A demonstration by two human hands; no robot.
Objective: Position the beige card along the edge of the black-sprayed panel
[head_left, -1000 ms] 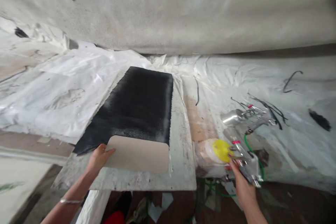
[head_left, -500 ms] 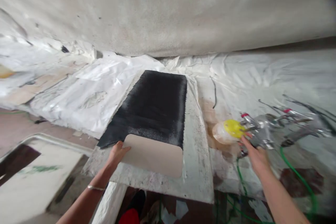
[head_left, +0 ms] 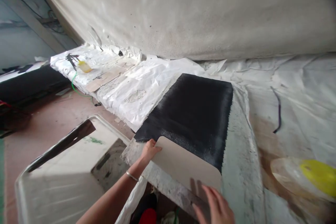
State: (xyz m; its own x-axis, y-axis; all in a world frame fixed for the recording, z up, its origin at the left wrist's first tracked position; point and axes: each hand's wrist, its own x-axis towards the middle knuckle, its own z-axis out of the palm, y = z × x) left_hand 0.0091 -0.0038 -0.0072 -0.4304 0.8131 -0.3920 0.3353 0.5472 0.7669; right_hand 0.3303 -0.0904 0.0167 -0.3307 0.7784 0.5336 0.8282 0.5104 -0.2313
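My left hand (head_left: pixel 151 151) is closed on the left edge of a flat beige panel (head_left: pixel 183 161) with rounded corners, thumb on top. This panel lies across the near end of a black sheet (head_left: pixel 196 112), which rests on a pale, paint-stained board (head_left: pixel 240 168). My right hand (head_left: pixel 216 204) is at the panel's near right edge, its thumb and fingers spread and holding nothing. Whether its fingertips touch the panel I cannot tell. To the right lies a spray gun cup (head_left: pixel 286 175) with a yellow lid; the gun itself is out of view.
Left of the board stands a large off-white tub (head_left: pixel 65 178). White plastic sheeting (head_left: pixel 147 87) covers the bench. Farther left lie another spray gun (head_left: pixel 72 59) and a green hose (head_left: pixel 76 89). A dark strip (head_left: pixel 278 115) lies at right, and a pale curtain (head_left: pixel 196 14) hangs behind.
My right hand has left the spray gun at right and come over to the beige panel. The view has turned left. My left hand keeps its hold on the panel.
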